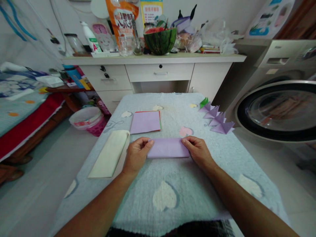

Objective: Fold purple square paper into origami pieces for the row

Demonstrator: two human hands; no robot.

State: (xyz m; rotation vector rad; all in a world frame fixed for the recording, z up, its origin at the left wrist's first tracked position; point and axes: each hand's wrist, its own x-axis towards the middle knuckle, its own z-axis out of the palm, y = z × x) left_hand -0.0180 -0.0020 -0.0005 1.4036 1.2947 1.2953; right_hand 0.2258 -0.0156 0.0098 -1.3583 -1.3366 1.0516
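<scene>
Between my two hands is a purple sheet of origami paper [168, 148], folded into a flat rectangle just above or on the cloth. My left hand [138, 151] pinches its left end, thumb on top. The right end is pinched the same way by my right hand [197, 149]. Beyond the folded sheet lies a stack of square coloured paper [145, 122], purple on top with red and green edges showing. A pale cream folded paper [110, 154] rests left of my left hand. At the far right stands a row of folded paper pieces [217, 118], purple with one green.
A blue cloth with heart patterns [164, 196] covers the table. Behind it, a white cabinet [160, 70] bears a cut watermelon [160, 40], a jar [74, 43] and bags. A washing machine [278, 82] stands right; a pink bin [95, 126] sits on the floor left.
</scene>
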